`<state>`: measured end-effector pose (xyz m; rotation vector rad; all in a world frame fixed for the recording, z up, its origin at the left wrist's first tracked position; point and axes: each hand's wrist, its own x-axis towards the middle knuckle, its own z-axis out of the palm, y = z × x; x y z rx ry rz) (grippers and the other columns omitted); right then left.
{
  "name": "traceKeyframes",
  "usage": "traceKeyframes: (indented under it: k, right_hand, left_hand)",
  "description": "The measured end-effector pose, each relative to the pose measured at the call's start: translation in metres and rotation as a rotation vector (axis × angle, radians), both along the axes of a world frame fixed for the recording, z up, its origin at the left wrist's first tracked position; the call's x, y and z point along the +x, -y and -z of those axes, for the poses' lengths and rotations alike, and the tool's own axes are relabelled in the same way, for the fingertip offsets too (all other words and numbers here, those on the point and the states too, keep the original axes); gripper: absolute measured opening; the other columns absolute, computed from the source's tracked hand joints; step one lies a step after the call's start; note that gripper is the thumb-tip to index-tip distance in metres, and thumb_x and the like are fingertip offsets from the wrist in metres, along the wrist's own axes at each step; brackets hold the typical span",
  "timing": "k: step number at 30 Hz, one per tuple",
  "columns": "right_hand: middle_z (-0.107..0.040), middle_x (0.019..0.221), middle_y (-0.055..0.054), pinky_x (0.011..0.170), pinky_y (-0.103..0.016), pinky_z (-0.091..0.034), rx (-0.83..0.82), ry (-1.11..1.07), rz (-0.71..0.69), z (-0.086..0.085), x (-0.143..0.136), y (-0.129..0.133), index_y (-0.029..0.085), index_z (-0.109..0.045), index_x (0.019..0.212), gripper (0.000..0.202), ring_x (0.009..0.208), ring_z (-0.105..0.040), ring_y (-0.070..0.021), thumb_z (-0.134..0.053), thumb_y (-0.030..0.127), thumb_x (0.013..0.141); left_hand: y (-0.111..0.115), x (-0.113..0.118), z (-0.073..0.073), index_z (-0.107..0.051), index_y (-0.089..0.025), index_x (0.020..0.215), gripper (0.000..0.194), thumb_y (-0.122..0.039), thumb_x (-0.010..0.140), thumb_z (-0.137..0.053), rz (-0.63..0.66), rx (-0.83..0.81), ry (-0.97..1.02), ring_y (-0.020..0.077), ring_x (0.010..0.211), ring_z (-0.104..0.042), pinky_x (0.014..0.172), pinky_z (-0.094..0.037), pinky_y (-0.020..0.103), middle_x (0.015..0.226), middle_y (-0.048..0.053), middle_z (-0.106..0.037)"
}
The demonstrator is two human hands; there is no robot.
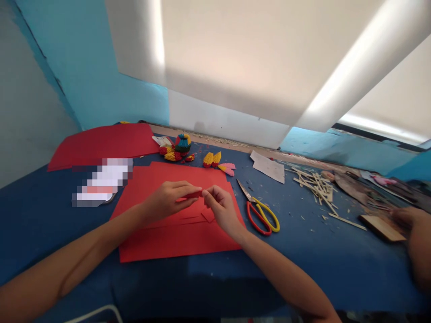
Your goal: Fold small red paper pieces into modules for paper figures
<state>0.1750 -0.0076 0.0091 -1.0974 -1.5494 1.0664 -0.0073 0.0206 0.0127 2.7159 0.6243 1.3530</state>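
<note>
Between my two hands is a small folded piece of red paper [192, 194], held above the red sheets. My left hand [173, 197] grips it between thumb and fingers, which lie fairly straight along it. My right hand [220, 204] pinches its right end with thumb and forefinger. Beneath both hands, large red paper sheets [151, 244] lie stacked on the blue table. Small cut red pieces [208, 216] rest on them, partly hidden by my right hand. Scissors [257, 211] with one red and one yellow handle lie partly spread just right of the sheets.
Folded-paper figures [182, 142] in several colours and a yellow-red piece [212, 159] stand behind the sheets. A phone [103, 184], blurred out, lies left. Rightward are a pale paper [268, 167], thin wooden sticks [314, 186] and another person's hand [407, 217] at a wooden block [384, 228].
</note>
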Motion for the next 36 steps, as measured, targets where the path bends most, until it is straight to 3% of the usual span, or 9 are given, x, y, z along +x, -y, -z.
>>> traceKeyframes:
  k: [9,29,36]
  right_hand:
    - [-0.043,0.055,0.004,0.048,-0.022,-0.029,-0.027,0.09,-0.072,-0.001,0.003,-0.001,0.018,-0.049,0.067,0.04,0.05,-0.036,-0.0082,-0.053,0.055,0.081]
    - [-0.044,0.059,0.004,0.051,-0.021,-0.028,0.068,0.354,-0.292,-0.019,0.019,-0.005,0.017,-0.052,0.068,0.024,0.054,-0.036,-0.0076,-0.049,0.031,0.088]
    - [-0.049,0.061,0.003,0.051,-0.02,-0.028,0.099,0.438,-0.31,-0.014,0.019,-0.007,0.015,-0.055,0.069,0.024,0.055,-0.04,-0.0075,-0.051,0.03,0.087]
  left_hand:
    - [0.0,-0.002,0.0,-0.064,-0.016,0.098,0.014,-0.022,0.088,-0.055,0.051,-0.01,-0.031,0.0124,0.071,-0.067,0.065,-0.053,0.02,0.083,0.005,-0.07]
    - [0.002,-0.005,-0.003,-0.063,-0.016,0.099,0.015,-0.021,0.088,-0.055,0.097,-0.012,-0.146,0.0133,0.072,-0.064,0.064,-0.049,0.021,0.086,0.006,-0.069]
    - [0.004,-0.006,-0.002,-0.064,-0.017,0.099,0.017,-0.025,0.09,-0.052,0.082,-0.141,-0.211,0.0124,0.071,-0.063,0.063,-0.047,0.02,0.085,0.005,-0.068]
